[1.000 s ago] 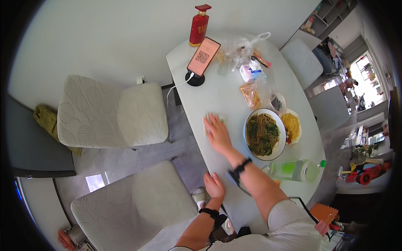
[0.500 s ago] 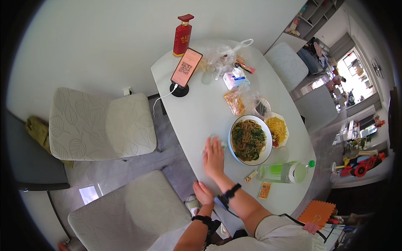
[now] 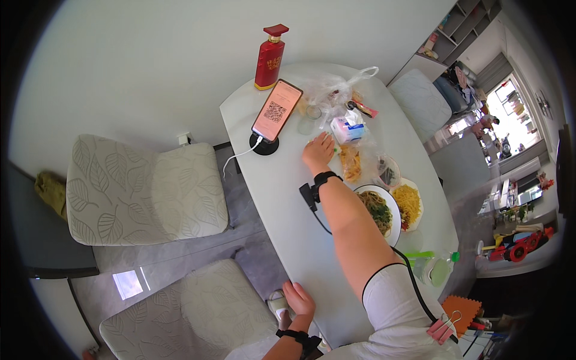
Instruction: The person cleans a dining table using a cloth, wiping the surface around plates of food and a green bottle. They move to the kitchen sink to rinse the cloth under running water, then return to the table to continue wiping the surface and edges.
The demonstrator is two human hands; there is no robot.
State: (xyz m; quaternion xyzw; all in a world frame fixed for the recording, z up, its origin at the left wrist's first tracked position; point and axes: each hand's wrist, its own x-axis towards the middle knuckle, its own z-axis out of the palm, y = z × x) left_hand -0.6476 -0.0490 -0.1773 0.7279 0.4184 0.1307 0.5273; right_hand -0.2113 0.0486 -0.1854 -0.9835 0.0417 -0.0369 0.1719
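My right hand [image 3: 318, 151] lies palm down with fingers stretched out on the white table [image 3: 282, 198], between the phone [image 3: 277, 111] on its black stand and a tissue pack [image 3: 348, 129]. A bit of something pale green shows beside its fingers; what lies under the palm is hidden. Close by is a bag of golden-brown food [image 3: 350, 163]. My left hand [image 3: 298, 300] is low at the table's near-left edge, fingers loosely extended, nothing visible in it. My right forearm partly covers a bowl of noodles and greens [image 3: 380, 213].
Beyond the hand stand a clear glass [image 3: 309, 122], a crumpled plastic bag [image 3: 333, 90] and a red bottle [image 3: 270, 59]. To the right are a plate of yellow shreds [image 3: 408, 201], a small dark-filled bowl [image 3: 388, 172] and a green-capped jug [image 3: 433, 270]. Patterned chairs [image 3: 186, 186] flank the left side.
My right hand has slid across the table, away from me, from beside the noodle bowl to the tissue pack. My left hand stays by the edge, slightly lower in view.
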